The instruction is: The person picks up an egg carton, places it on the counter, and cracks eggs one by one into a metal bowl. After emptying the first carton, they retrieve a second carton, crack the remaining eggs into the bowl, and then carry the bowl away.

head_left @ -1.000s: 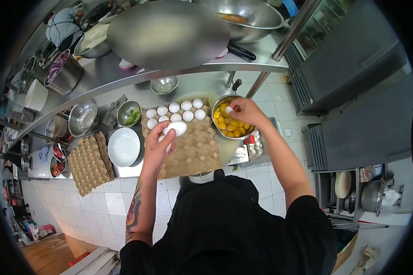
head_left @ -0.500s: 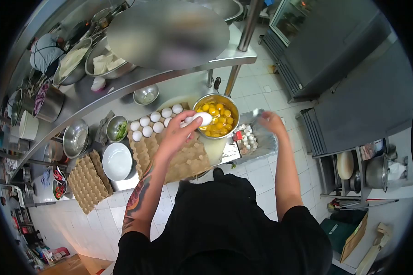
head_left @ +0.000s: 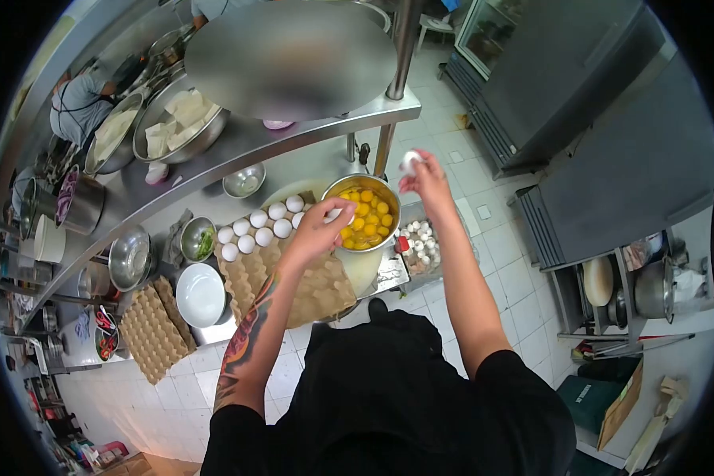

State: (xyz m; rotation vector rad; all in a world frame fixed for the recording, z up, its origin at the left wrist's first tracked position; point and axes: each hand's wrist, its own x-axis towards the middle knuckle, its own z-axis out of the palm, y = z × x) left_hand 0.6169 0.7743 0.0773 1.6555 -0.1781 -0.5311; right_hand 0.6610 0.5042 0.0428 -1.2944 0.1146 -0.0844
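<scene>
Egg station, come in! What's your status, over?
Left hand shut on egg at yolk bowl rim. Right hand held high, gripping white piece, egg or shell unclear. Nothing else over the bowl.

1. The steel bowl [head_left: 355,182] is shiny metal; its yolks [head_left: 369,218] are wet and glossy.
2. Left of the bowl, the egg tray [head_left: 313,282] is rough, matt pulp cardboard.
3. The egg [head_left: 337,214] at the bowl's rim and the eggshell [head_left: 410,161] beyond the bowl are smooth, matt white.
4. Further left of the bowl, the white dish [head_left: 200,295] looks glossy.

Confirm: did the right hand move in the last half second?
Yes. The right hand left the shell tray and is now beside the yolk bowl.
</scene>
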